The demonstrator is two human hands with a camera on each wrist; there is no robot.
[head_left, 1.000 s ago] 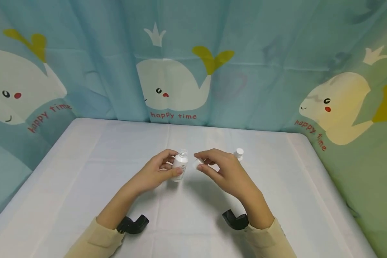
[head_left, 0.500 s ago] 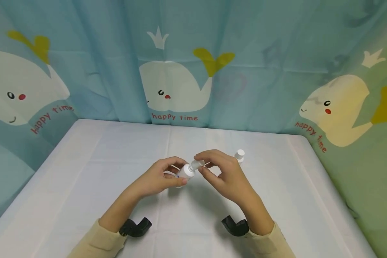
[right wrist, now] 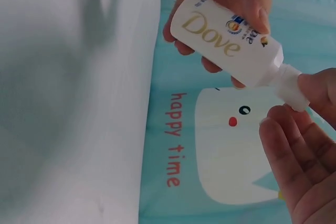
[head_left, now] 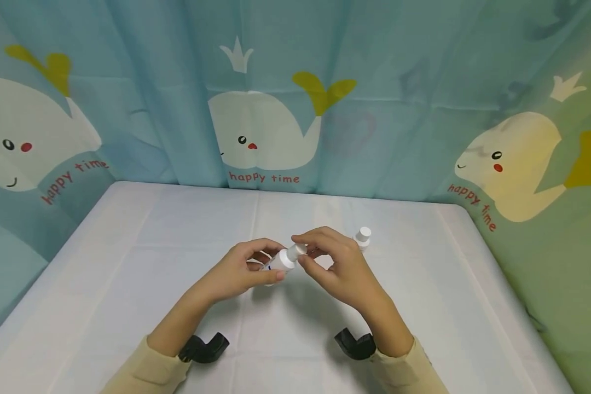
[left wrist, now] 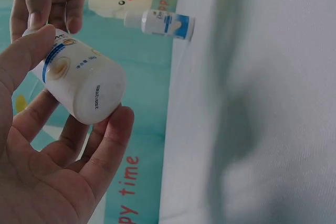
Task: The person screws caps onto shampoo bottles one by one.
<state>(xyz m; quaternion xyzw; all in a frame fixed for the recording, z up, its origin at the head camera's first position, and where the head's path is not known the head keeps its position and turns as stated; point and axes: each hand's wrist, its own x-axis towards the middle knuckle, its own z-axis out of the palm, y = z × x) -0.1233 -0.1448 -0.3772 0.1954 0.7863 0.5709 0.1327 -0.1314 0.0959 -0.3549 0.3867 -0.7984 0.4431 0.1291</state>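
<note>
My left hand (head_left: 246,268) grips a small white Dove bottle (head_left: 279,262) (left wrist: 79,85) (right wrist: 226,40), tilted with its neck toward the right, above the middle of the white table (head_left: 128,262). My right hand (head_left: 325,257) pinches the white cap (head_left: 299,251) (right wrist: 293,92) at the bottle's neck between thumb and fingers. A second small white bottle (head_left: 362,238) (left wrist: 160,23) with a blue label stands upright on the table just behind my right hand.
Teal curtains printed with whales (head_left: 261,131) hang close round the back and both sides of the table. Black wrist mounts (head_left: 204,348) (head_left: 355,346) sit under both forearms. The table's right edge (head_left: 502,284) falls away near the greenish curtain.
The bottle went from upright to tilted toward my right hand. The cap, held apart from the neck a second ago, is now at the bottle's neck.
</note>
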